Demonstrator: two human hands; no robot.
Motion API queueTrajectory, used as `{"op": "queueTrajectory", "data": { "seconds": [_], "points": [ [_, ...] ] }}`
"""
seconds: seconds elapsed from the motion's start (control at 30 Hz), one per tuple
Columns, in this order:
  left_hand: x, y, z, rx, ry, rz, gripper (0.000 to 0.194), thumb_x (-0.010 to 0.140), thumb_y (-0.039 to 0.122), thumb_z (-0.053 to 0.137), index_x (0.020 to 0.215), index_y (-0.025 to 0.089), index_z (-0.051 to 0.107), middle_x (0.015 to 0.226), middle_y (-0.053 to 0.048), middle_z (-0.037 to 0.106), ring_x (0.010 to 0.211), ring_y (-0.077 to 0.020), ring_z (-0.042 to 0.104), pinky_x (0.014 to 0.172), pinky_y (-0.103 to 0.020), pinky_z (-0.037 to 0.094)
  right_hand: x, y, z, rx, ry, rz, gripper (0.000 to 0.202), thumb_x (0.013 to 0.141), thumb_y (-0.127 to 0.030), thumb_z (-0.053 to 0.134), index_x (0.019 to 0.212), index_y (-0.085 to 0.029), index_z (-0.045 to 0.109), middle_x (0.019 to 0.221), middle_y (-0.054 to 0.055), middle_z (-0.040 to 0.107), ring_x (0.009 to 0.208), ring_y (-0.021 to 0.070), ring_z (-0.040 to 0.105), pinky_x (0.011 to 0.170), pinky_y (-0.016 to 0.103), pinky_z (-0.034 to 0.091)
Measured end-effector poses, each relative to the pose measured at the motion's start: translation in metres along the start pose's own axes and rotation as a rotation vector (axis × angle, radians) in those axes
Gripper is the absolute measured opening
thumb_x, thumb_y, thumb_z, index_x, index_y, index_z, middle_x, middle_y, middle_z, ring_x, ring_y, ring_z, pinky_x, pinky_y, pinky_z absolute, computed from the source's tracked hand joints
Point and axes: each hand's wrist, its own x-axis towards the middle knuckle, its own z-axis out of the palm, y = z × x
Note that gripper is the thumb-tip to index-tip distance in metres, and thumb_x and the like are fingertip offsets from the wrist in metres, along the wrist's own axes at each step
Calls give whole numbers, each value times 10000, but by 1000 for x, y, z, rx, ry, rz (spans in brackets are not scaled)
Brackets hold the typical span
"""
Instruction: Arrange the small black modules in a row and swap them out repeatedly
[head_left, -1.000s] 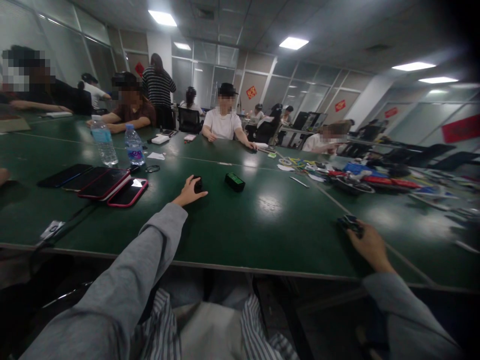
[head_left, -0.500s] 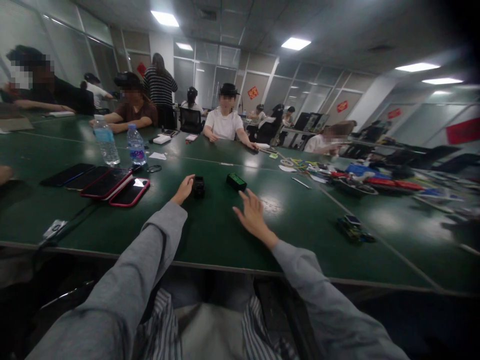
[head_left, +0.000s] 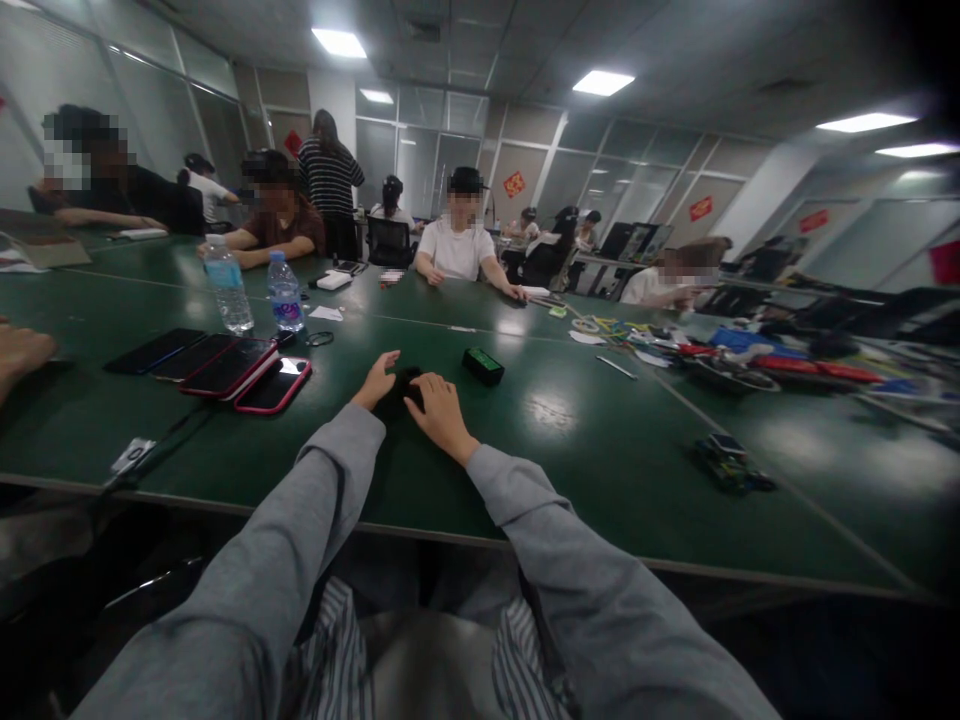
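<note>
One small dark object (head_left: 410, 374) sits on the green table (head_left: 600, 500) between the left hand (head_left: 376, 381) and right hand (head_left: 441, 414), seemingly placed centrally for both to reach. Left: half-open beside it, contact unclear. Right: fingers loosely arched over it; grasp cannot be told. Slightly beyond, untouched, lies a black box (head_left: 482, 366).

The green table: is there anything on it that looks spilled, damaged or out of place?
I see no spill or damage. Only the heap on the right looks untidy, its things lying jumbled together. The right hand mostly hides the black object, so I cannot judge it.
</note>
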Motion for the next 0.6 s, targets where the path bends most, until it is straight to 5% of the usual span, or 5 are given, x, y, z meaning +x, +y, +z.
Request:
{"op": "queueTrajectory", "data": {
  "seconds": [0.23, 0.4, 0.6],
  "points": [
    [1, -3, 1, -10, -26, -12, 649, 645, 28, 492, 1274, 170, 566, 1351, -127, 580, 1204, -246, 590, 1070, -513, 435, -15, 40, -13, 147, -37, 121, 444, 892, -268, 564, 1324, -212, 472, 1250, 98, 526, 1129, 229, 559, 963, 408, 486],
    [1, -3, 1, -32, -43, -14, 643, 623, 15, 475, 1240, 158, 588, 1322, -133, 604, 1174, -241, 611, 1064, -514, 441, -24, 39, -16, 217, -65, 75, 467, 884, -281, 587, 1328, -209, 461, 1252, 91, 516, 1128, 213, 562, 996, 400, 479],
    [0, -5, 2, 5, -64, -28, 618, 656, 3, 473, 1238, 165, 603, 1315, -120, 613, 1171, -231, 617, 1064, -493, 451, -75, 60, -64, 353, -175, -31, 480, 919, -333, 541, 1374, -252, 410, 1287, 82, 513, 1207, 213, 525, 1065, 430, 438]
  ]
}}
